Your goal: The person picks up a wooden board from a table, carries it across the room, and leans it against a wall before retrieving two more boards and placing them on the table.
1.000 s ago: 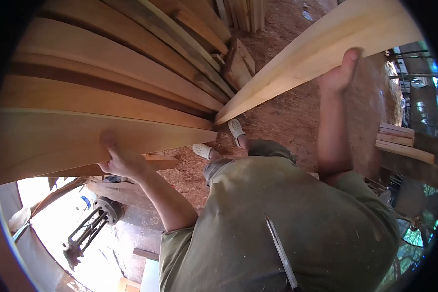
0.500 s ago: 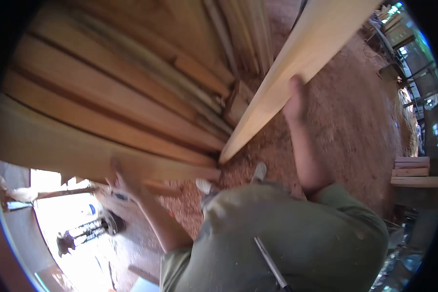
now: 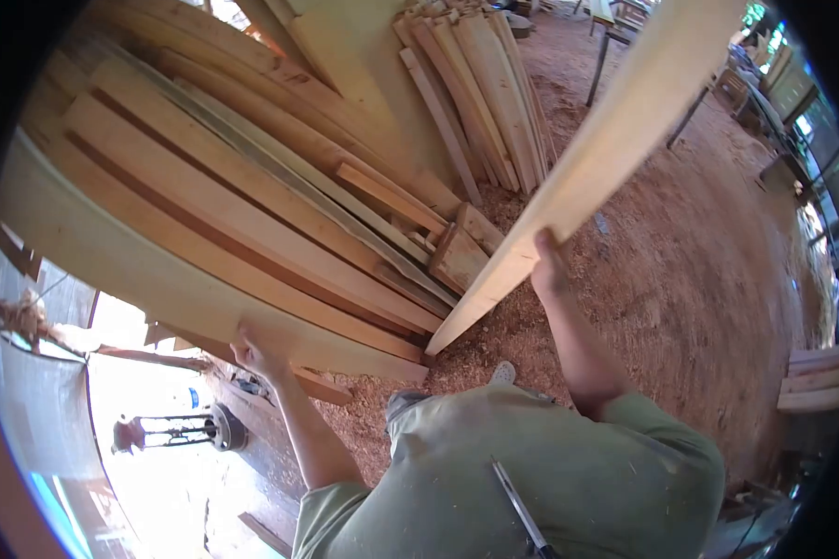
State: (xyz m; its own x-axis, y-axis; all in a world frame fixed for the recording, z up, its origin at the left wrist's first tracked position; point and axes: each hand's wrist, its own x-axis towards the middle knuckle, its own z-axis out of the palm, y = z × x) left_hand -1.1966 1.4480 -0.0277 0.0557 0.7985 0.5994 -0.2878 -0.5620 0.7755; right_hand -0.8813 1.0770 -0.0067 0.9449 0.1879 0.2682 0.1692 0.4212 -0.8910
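A long pale plank (image 3: 587,177) leans away to the upper right, its lower end on the floor near my feet. My right hand (image 3: 550,268) grips its right edge, thumb over the near face and fingers hidden behind. On the left, my left hand (image 3: 261,356) is closed on the lower edge of another wide plank (image 3: 182,303), the outermost of a leaning row. Beside that plank stand several more boards (image 3: 224,214), their lower ends gathered close to the foot of the plank in my right hand.
Further bundled boards (image 3: 480,93) lean at the back. Short wood blocks (image 3: 461,256) lie between the stacks. Sawdust and shavings cover the floor (image 3: 680,270). A small stack of cut timber (image 3: 814,379) is at the right, and a dark metal machine part (image 3: 224,427) at the lower left.
My view has tilted up, showing more of the boards at the back. Both hands keep their holds, and the planks look sharper and lower in view.
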